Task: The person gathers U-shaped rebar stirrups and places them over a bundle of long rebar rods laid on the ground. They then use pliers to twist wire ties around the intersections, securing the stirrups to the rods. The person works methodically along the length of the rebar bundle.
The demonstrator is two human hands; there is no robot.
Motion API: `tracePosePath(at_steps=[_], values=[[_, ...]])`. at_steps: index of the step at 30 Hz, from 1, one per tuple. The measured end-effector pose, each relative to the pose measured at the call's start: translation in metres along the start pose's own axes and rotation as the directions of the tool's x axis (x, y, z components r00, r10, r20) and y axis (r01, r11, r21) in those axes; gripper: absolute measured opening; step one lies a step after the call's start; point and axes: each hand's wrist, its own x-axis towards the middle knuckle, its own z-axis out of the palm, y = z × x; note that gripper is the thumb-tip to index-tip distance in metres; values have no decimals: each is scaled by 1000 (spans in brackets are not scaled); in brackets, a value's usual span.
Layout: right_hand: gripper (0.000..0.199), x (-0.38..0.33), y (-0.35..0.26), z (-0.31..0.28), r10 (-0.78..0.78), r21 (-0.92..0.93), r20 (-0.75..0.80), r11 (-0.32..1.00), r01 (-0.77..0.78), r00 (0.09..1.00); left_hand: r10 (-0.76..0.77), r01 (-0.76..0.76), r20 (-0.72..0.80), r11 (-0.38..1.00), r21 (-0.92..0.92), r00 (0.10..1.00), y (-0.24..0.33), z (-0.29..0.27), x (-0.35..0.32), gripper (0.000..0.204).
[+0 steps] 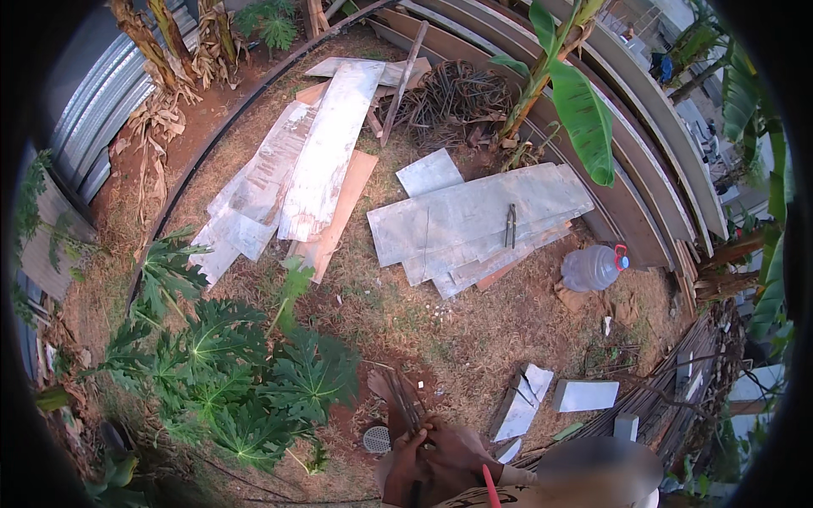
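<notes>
Low in the head view, my left hand (408, 459) and my right hand (449, 450) are close together, fingers closed. Between them is a bundle of thin brown rods (403, 400), pointing away from me and slightly left. Whether these are wires or sticks, I cannot tell. A bare foot (378, 385) shows beside the far end of the rods. By my right wrist a red pointed piece (491, 487) sticks up; the rest of it is hidden. Long-handled pincers (511, 227) lie on a stack of grey-white boards (474, 212) farther off.
Another pile of boards (332, 152) lies at the far left. To the right are a large clear water bottle (589, 268), pale blocks (586, 395) and a stack of long rods (627, 423). Papaya leaves (220, 372) spread at the left; a banana plant (533, 85) stands behind.
</notes>
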Motion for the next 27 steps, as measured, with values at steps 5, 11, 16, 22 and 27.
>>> tracePosePath(at_steps=[5,11,16,22,27], values=[[43,59,-30,-41,-219,-241,-258,958,157,941,-41,32,-93,995,-92,995,107,46,38,19],[40,160,-1,-131,288,423,-171,885,-194,942,110,-95,-80,981,171,991,232,90,101,21],[32,275,25,-213,263,303,-297,938,-171,918,122,-66,-202,962,264,972,337,139,174,18],[33,357,25,-290,327,426,-301,886,-181,896,242,-176,-210,941,289,947,422,161,235,18],[31,426,31,-364,300,560,-406,828,-25,863,291,-257,-85,925,281,953,498,229,299,23]])
